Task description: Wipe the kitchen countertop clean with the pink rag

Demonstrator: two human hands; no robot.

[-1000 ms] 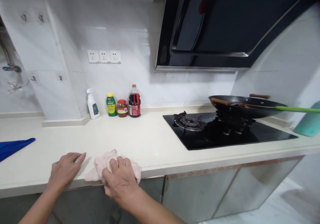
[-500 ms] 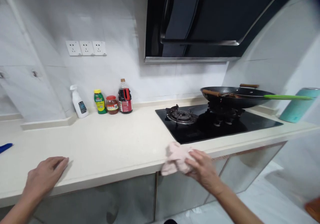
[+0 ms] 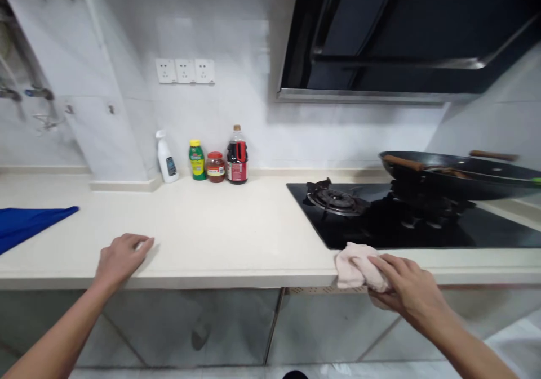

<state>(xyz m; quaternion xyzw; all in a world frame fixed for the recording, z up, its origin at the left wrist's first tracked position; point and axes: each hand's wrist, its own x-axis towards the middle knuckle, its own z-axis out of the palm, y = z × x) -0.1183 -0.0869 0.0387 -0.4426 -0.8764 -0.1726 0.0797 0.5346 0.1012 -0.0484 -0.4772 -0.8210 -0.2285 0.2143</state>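
A crumpled pale pink cloth lies over the front edge of the countertop, just in front of the black gas stove. Around the cloth's right side, the fingers of my right hand are closed, with the wrist out beyond the edge. My left hand rests on the counter near its front edge, holding nothing, its thumb apart from the loosely bent fingers. A blue cloth lies flat on the counter to its left, cut off by the picture's edge.
Against the back wall stand a white spray bottle, a green bottle with yellow cap, a red-lidded jar and a dark sauce bottle. A large wok sits on the right burner, under the black range hood.
My view has turned left, so more of the blue cloth shows and the teal container has left the picture. My right hand still grips the pink cloth at the counter's edge.
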